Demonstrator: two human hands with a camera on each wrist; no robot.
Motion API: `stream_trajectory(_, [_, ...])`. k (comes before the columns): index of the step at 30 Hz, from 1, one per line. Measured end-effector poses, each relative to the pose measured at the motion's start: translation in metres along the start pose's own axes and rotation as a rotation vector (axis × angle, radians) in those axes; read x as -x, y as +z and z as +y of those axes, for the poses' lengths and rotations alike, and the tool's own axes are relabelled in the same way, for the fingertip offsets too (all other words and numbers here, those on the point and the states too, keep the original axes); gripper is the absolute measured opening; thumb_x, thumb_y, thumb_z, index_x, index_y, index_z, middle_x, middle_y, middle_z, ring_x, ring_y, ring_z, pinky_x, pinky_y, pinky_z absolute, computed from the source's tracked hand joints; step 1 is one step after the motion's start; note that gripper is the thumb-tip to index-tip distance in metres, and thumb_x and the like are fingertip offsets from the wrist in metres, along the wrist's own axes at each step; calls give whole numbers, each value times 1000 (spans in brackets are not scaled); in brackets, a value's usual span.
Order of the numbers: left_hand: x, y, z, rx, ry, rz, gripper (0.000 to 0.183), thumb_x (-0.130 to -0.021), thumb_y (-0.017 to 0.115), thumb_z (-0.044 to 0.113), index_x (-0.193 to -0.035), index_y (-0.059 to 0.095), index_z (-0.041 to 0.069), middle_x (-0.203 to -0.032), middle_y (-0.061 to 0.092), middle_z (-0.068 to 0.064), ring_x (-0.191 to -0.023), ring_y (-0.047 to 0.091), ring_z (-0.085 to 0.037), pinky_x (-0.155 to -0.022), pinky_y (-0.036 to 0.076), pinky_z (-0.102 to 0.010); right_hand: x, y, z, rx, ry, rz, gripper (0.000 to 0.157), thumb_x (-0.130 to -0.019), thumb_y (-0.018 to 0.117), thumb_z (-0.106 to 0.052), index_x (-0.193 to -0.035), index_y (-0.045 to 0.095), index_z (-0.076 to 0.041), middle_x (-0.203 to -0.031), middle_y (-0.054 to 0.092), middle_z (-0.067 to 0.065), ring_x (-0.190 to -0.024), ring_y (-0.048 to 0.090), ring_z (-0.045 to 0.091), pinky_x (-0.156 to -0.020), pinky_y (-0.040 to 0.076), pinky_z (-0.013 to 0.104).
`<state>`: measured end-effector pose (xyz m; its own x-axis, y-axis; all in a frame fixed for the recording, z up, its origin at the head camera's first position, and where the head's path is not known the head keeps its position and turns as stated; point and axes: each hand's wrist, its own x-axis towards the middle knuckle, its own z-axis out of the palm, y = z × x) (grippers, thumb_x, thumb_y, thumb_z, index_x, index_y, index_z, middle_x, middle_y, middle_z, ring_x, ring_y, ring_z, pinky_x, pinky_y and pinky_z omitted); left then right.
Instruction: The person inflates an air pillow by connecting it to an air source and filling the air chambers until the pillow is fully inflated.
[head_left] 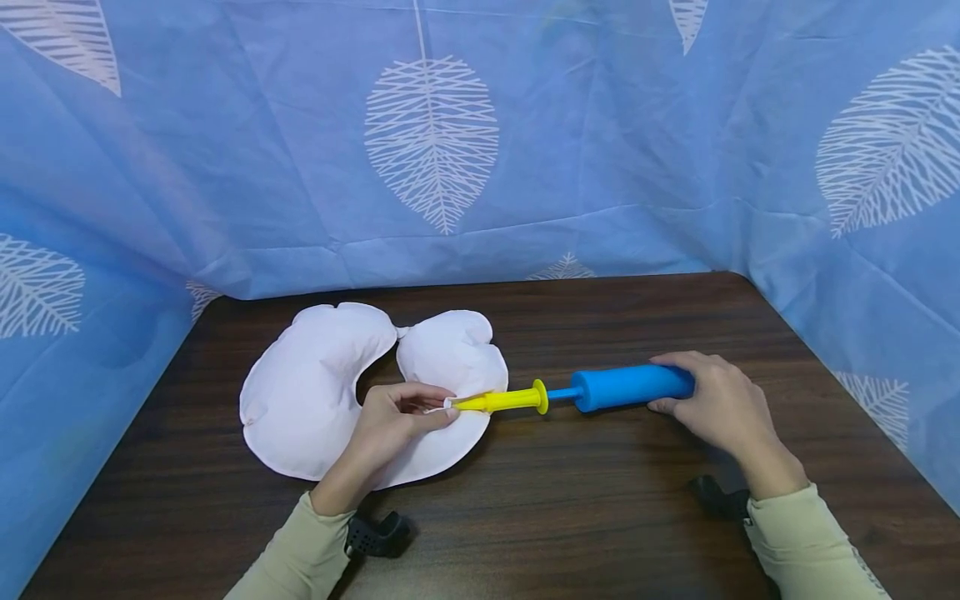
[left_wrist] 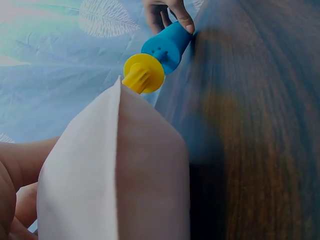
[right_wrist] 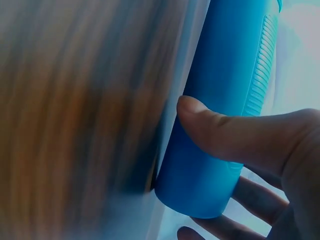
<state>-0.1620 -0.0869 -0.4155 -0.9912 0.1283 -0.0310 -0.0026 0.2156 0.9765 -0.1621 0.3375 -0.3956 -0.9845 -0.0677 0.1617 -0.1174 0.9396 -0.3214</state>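
A white inflatable neck pillow [head_left: 300, 400], plump and curved, lies on the left of the table. At its right part, my left hand [head_left: 390, 425] pinches the small white valve, where the yellow nozzle end of a hand pump [head_left: 517, 399] meets it. The pump's blue barrel [head_left: 626, 388] stretches to the right, with a short length of blue rod showing between it and the yellow flange. My right hand [head_left: 723, 404] grips the barrel's far end, thumb and fingers around it in the right wrist view. In the left wrist view the pillow [left_wrist: 115, 170] hides most of the left fingers.
The dark wood table [head_left: 585, 517] carries the pillow and pump. A blue curtain [head_left: 600, 150] with white leaf prints hangs along its back and sides. Black wrist straps [head_left: 378, 535] sit at both cuffs.
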Motion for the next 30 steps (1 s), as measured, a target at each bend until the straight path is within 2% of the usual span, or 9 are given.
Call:
stream_trajectory(9, [-1,2,-1,-7,-9,7,24,-85,90,9,-108,85,6,-99,83,-9,-94,71,-15,-82,54,-22,0,-10,40,6,110,18,60,-88,87,-21,-143,67,-14,-145,58,38,-119,57,64,-79,48,75])
stream_trajectory(16, [0,1,-1,8,-26,17,21,-86,89,8,-107,86,6,-97,82,-7,-93,70,-16,-82,53,-23,2,-15,50,11,159,22,59,-89,84,-20,-145,65,-13,-147,56,39,-122,54,66,-82,47,78])
stream_trajectory(20, [0,0,-1,16,-40,27,22,-86,88,8,-108,85,6,-97,82,-7,-92,69,-17,-81,53,-23,1,-15,49,4,139,23,60,-89,84,-18,-145,65,-11,-147,56,39,-123,54,66,-85,46,79])
stream_trajectory(25, [0,0,0,34,-52,31,23,-85,88,6,-108,85,6,-97,82,-6,-92,70,-17,-80,54,-22,3,-10,43,-11,69,45,59,-87,86,-14,-143,67,-9,-146,58,36,-126,53,63,-89,44,82])
stream_trajectory(30, [0,0,0,41,-39,7,23,-85,88,4,-109,85,4,-98,82,-8,-95,72,-17,-82,55,-23,3,-3,24,-6,-18,69,59,-84,90,-14,-140,70,-11,-143,64,29,-125,56,56,-90,46,79])
